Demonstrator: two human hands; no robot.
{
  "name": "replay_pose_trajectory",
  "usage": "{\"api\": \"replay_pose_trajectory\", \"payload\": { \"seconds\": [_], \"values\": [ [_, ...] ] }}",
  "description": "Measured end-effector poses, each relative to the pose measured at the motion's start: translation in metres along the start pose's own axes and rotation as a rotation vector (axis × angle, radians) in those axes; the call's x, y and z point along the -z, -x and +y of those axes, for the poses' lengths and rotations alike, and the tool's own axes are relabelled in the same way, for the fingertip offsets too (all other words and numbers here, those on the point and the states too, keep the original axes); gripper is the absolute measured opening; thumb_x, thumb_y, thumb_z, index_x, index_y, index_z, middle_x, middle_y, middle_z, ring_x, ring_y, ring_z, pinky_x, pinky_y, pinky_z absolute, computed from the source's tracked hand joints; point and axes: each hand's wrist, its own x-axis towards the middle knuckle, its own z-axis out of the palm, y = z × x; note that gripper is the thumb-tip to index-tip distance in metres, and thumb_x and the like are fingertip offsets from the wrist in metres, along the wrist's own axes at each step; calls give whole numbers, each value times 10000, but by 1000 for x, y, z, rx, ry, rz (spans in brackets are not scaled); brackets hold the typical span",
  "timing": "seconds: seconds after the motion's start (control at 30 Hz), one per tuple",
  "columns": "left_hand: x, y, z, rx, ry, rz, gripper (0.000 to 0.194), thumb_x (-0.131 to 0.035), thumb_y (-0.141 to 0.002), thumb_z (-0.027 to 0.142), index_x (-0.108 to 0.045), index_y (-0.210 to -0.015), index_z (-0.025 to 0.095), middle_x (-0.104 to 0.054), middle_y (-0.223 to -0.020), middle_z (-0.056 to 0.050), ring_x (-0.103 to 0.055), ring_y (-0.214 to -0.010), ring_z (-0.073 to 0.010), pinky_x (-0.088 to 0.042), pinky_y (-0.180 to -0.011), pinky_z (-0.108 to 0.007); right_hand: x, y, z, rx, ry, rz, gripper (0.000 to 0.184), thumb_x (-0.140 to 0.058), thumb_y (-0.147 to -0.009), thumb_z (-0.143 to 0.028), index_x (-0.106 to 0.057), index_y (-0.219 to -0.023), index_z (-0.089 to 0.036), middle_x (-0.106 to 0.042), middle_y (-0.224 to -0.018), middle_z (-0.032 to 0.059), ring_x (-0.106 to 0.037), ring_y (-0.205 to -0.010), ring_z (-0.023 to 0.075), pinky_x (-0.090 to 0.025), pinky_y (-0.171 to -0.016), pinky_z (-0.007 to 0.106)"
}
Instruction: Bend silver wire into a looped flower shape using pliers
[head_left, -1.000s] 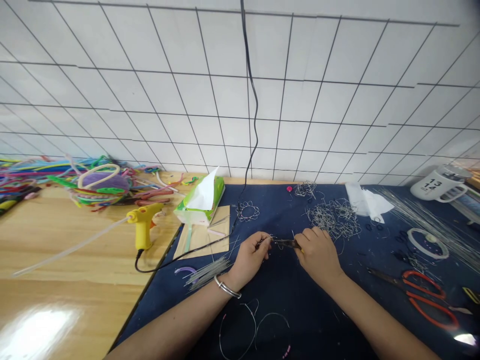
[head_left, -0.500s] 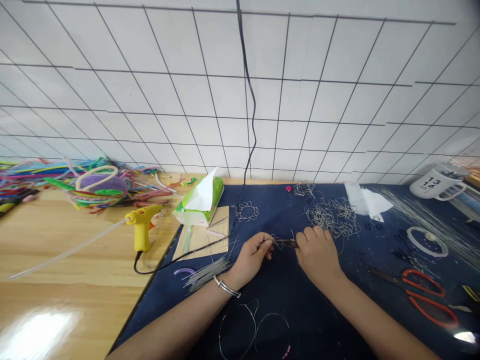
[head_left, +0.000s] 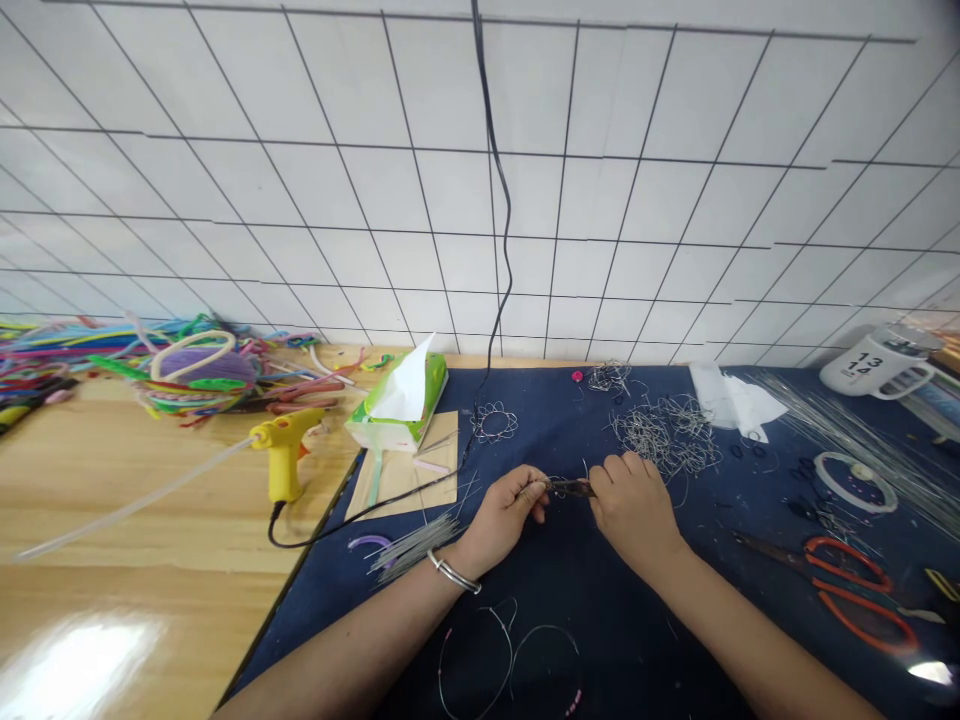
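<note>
My left hand (head_left: 516, 505), with a silver bangle at the wrist, pinches a thin piece of bent wire (head_left: 556, 481) between thumb and fingers. A pair of dark pliers (head_left: 574, 488) is gripped in my right hand (head_left: 634, 500); the jaws point left and meet the wire at my left fingertips. The handles are mostly covered by my right fingers. Beyond my hands lies a flower-shaped wire ring (head_left: 495, 423). A heap of bent wire pieces (head_left: 666, 436) sits past my right hand. Two wire hoops with pink beads (head_left: 475, 660) lie nearer to me.
Left of my hands are a bundle of straight wires (head_left: 416, 548), a tissue pack (head_left: 405, 400) on cardboard (head_left: 442, 480) and a yellow glue gun (head_left: 285, 450) with its cord. Orange-handled scissors (head_left: 855, 590), a white ring (head_left: 855, 482) and a white mug (head_left: 874, 362) are at right.
Both hands stay almost in place, with the pliers still at the wire. My right hand and the pliers have shifted very slightly left.
</note>
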Motion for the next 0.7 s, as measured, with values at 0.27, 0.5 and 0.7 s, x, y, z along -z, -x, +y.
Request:
{"api": "replay_pose_trajectory", "payload": {
  "seconds": [0.27, 0.5, 0.7],
  "values": [
    [0, 0, 5, 27, 45, -23, 243, -406, -847, 352, -516, -765, 151, -526, -636, 14, -481, -538, -88, -370, -572, -219, 0, 0, 0, 22, 2, 3, 217, -402, -828, -189, -536, -658, -174, -455, -666, 57, -347, -709, 176, -224, -649, 315],
    [-1, 2, 4, 18, 58, -22, 247, -404, -855, 346, -509, -751, 149, -508, -588, 21, -468, -537, -91, -359, -570, -219, -2, 1, 2, 27, -4, -14, 211, -399, -830, -190, -533, -668, -178, -459, -668, 56, -348, -708, 177, -226, -655, 316],
    [0, 2, 4, 16, 48, -21, 237, -403, -860, 337, -508, -760, 149, -510, -588, 25, -465, -533, -86, -353, -570, -218, -3, 1, 1, 30, -7, -6, 214, -408, -831, -184, -528, -656, -170, -456, -660, 58, -351, -703, 175, -217, -652, 320]
  ]
}}
